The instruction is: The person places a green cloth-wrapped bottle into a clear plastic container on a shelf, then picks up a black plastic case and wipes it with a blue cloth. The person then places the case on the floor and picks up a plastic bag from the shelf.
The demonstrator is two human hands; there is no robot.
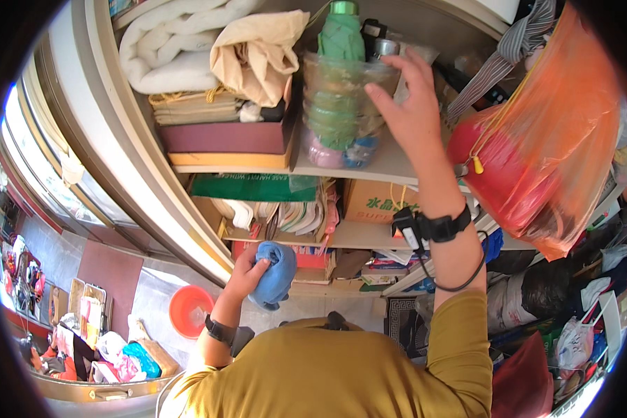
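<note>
In my left hand (pixel 246 274), a rolled-up blue cloth (pixel 276 274) is gripped in front of the lower shelves. My right hand (pixel 410 99) is raised at the upper shelf, its thumb and fingers apart and holding nothing that I can see. It is beside the rim of a clear plastic container (pixel 313 112); whether it touches the rim, I cannot tell. A folded green umbrella (pixel 340 39) stands upright in that container, with pink and blue items visible near the bottom. Behind the fingers is a small metal-topped object (pixel 385 48), partly hidden.
Left of the container lie a rolled white quilt (pixel 167 65), a beige cloth bag (pixel 261 52) and a purple box (pixel 224 138). An orange plastic bag (pixel 564 130) hangs at the right. On the floor is an orange-red bucket (pixel 188 308). Another person (pixel 42 360) is at lower left.
</note>
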